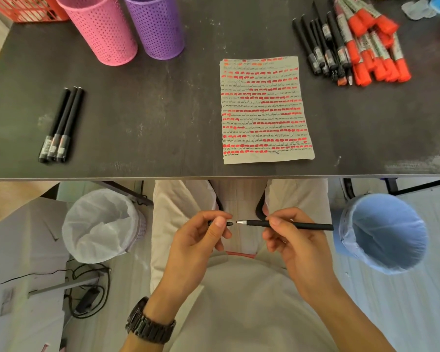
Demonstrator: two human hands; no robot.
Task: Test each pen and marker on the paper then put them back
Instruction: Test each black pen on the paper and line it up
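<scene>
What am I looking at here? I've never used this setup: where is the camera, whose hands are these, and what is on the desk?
There is no machine: one camera, worn on a person's head, looks down at their own two hands. The left hand pinches a small black cap; the right hand holds an uncapped black pen, tip towards the cap, below the table edge. On the dark table lie a sheet of paper filled with red and black test marks, three black pens on the left, and a heap of black pens and red-capped markers on the right. A pink holder and a purple holder stand at the back.
</scene>
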